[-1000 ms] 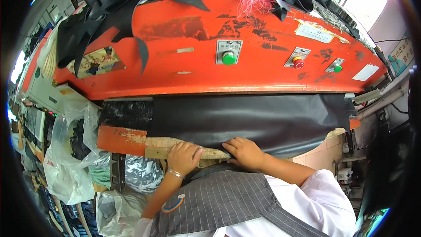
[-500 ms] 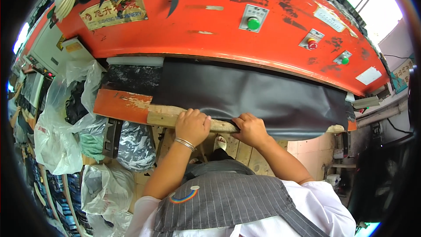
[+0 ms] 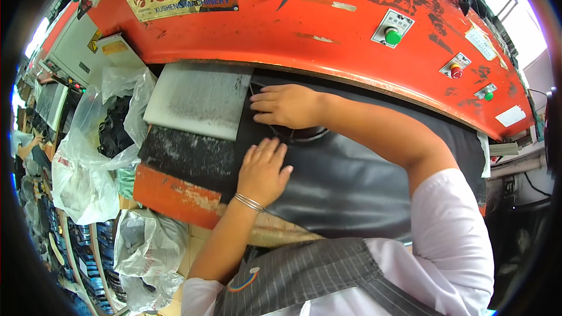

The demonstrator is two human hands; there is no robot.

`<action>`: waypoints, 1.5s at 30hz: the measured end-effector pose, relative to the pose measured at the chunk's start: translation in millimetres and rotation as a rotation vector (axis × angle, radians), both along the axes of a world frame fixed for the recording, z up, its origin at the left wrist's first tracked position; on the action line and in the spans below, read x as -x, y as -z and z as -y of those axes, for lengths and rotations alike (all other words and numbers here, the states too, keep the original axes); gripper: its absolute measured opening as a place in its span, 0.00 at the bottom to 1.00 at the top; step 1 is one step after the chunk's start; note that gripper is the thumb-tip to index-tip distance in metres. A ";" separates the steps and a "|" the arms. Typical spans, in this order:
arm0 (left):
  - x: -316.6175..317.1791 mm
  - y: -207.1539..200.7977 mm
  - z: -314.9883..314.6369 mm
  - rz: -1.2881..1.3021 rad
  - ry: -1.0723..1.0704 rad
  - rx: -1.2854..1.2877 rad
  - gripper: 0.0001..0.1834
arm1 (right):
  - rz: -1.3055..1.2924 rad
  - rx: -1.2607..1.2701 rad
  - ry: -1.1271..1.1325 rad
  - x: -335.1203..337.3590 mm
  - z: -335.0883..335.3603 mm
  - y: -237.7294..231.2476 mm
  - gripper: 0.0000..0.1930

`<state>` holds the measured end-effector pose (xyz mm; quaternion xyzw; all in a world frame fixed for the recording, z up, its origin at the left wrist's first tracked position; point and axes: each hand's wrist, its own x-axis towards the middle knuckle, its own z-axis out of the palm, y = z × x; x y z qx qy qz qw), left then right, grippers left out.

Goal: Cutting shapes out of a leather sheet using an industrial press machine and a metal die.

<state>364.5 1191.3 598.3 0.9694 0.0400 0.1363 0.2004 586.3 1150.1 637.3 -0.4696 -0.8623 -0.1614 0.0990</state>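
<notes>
From where I stand, the person has both arms over the bed [image 3: 170, 196] of a big red machine [image 3: 281, 35], on which a glossy black sheet [image 3: 351, 190] runs from left of the middle to near the right end, its near side covering part of the bed's front edge. The left hand [image 3: 261, 174], silver bangles [image 3: 250, 202] at its wrist, is spread flat and loose by the sheet's left edge, palm down, gripping nothing. The right hand [image 3: 287, 106] reaches across farther back, fingers stretched leftward and slightly apart, over a dark, curved-rimmed piece [image 3: 307, 135] set on the sheet; the hand hides most of that, and I can't tell whether it has hold of it. Left of the sheet, a whitish slab [image 3: 196, 96] fills the bed's rear left corner, and a clear plastic bag [image 3: 82, 190] hangs just off the left edge.
</notes>
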 end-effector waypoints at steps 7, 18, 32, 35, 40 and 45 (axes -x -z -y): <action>18.4 31.8 -26.8 -0.117 -0.026 -0.081 0.33 | -0.007 0.160 -0.248 5.6 -55.0 24.6 0.07; -44.5 58.6 -61.8 0.189 0.081 0.219 0.24 | -0.262 0.018 1.267 -52.7 178.2 -32.7 0.08; -112.6 63.8 -60.9 0.197 0.063 0.168 0.16 | -0.921 -0.033 1.401 -36.5 209.7 71.3 0.18; -112.1 62.3 -66.2 0.165 0.070 0.149 0.14 | -0.912 -0.019 1.190 -26.0 240.5 83.8 0.35; -129.5 56.6 -62.2 0.164 0.103 0.181 0.13 | -0.786 0.037 1.231 -30.5 249.0 91.8 0.43; -133.5 60.8 -59.8 0.173 0.051 0.163 0.11 | -0.737 -0.021 1.182 -40.0 249.1 96.0 0.39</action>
